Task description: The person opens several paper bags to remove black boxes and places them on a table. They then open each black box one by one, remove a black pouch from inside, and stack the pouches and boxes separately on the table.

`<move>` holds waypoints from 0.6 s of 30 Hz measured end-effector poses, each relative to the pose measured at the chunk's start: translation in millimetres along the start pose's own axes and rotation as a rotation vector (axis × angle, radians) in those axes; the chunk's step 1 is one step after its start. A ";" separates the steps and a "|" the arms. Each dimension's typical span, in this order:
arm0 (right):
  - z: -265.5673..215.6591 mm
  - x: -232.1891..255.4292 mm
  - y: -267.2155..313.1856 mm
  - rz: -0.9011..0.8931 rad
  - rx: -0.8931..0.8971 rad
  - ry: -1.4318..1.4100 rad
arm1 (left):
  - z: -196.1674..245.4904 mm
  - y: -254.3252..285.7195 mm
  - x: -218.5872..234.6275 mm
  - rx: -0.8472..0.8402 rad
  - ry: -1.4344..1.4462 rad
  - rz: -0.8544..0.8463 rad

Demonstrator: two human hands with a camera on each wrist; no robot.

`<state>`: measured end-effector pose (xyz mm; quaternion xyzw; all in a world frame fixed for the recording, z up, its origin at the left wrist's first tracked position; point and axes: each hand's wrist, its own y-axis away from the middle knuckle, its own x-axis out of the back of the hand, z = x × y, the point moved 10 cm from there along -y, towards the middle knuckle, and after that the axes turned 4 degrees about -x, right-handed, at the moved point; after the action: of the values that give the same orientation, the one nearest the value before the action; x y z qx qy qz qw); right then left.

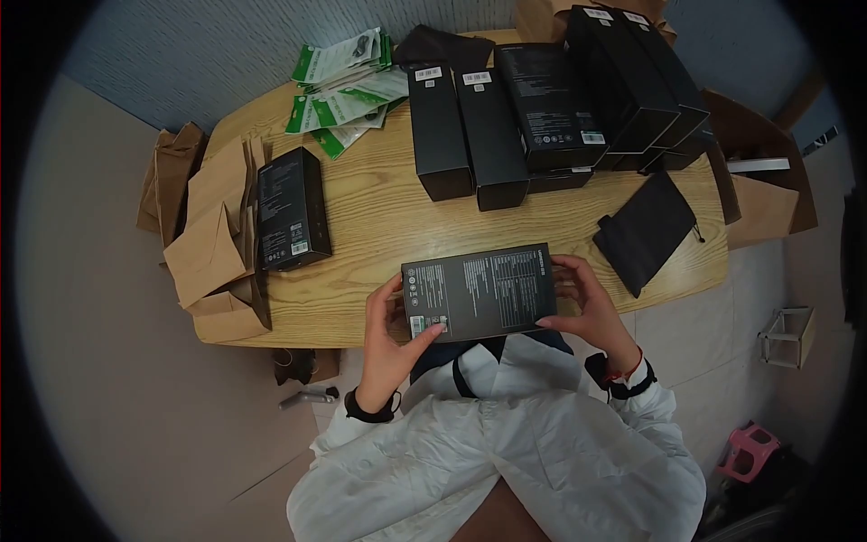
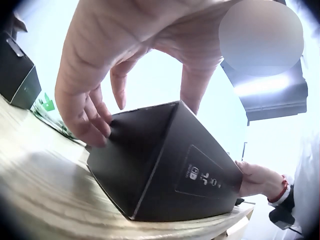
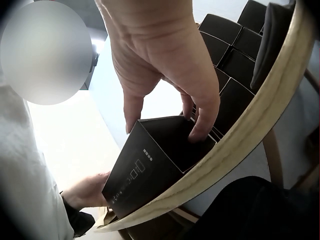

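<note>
A black box [image 1: 479, 291] with printed text on its upper face lies at the table's front edge, in front of the person. The left hand [image 1: 390, 330] grips its left end, thumb on the upper face near a barcode label. At the right end the right hand [image 1: 591, 307] holds it, thumb at the near corner. In the left wrist view the left fingers [image 2: 102, 131] press the end face of the box [image 2: 165, 165]. The right wrist view has the right hand [image 3: 160, 65] around the other end of the box [image 3: 145, 170], its fingertips against that end.
Several black boxes [image 1: 440, 135] stand at the back right, beside a black pouch [image 1: 648, 230]. Another black box [image 1: 291, 208] lies at left next to brown paper bags [image 1: 212, 248]. Green-and-white packets [image 1: 348, 90] are piled at the back. A pink stool [image 1: 750, 452] is on the floor.
</note>
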<state>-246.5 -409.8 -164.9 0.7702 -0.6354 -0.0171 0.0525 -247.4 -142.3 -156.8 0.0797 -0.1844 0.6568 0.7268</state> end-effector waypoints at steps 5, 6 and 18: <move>39.9 13.4 0.2 -0.031 -0.099 -0.165 | -15.9 -0.6 5.1 0.153 0.206 0.041; 53.0 14.3 -0.1 -0.066 -0.157 -0.201 | -17.1 0.0 5.5 0.153 0.208 0.037; -1.2 -5.5 -17.1 -0.209 0.035 0.304 | -3.8 -10.9 -15.3 -0.074 -0.047 -0.369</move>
<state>-230.7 -401.2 -165.7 0.8266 -0.5368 0.1051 0.1322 -237.1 -156.4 -164.6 0.1007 -0.2075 0.5030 0.8330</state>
